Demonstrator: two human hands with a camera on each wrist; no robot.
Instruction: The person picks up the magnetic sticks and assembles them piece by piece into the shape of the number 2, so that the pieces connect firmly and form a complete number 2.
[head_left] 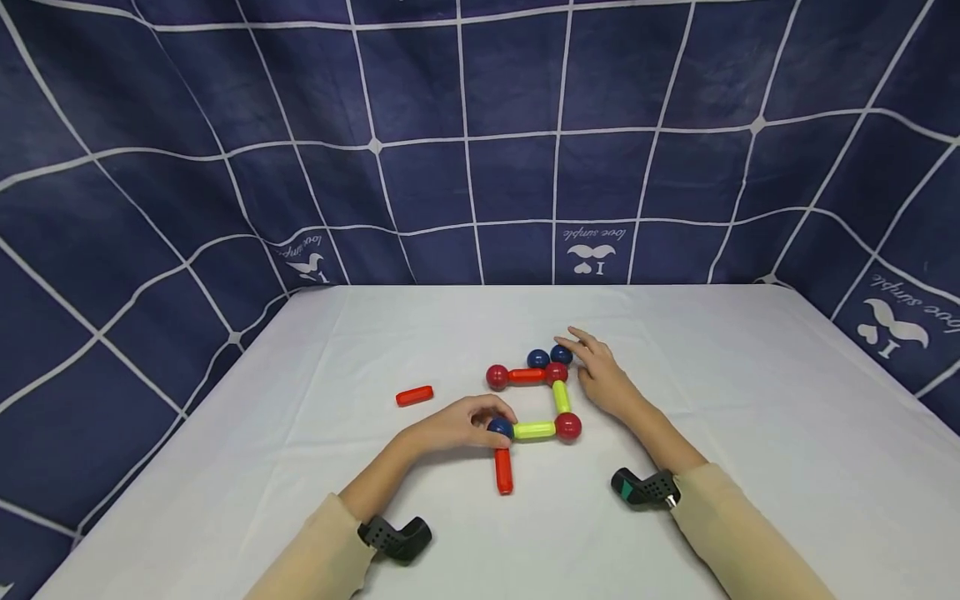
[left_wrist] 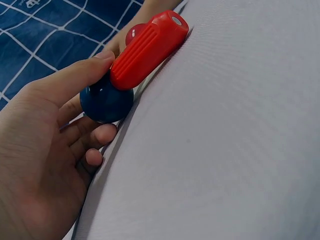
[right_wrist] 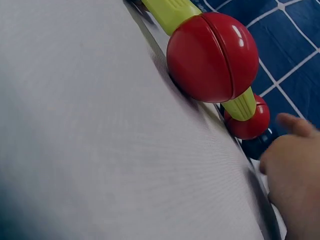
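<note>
My left hand (head_left: 459, 427) holds a blue ball (left_wrist: 106, 102) between its thumb and fingers. From that ball a red rod (head_left: 503, 472) points toward me, and a yellow-green rod (head_left: 534, 430) runs right to a red ball (head_left: 567, 427). A second yellow-green rod (head_left: 561, 397) leads away to another red ball (head_left: 557, 373), where a red rod (head_left: 527, 376) extends left to a third red ball (head_left: 497, 377). Behind these sit two blue balls, a left one (head_left: 537, 358) and a right one (head_left: 561, 354). My right hand (head_left: 609, 382) reaches the right one with outstretched fingers.
A loose red rod (head_left: 415, 396) lies left of the chain on the white tabletop (head_left: 360, 350). Dark blue cloth (head_left: 517, 175) with white grid lines hangs behind the table and at both sides.
</note>
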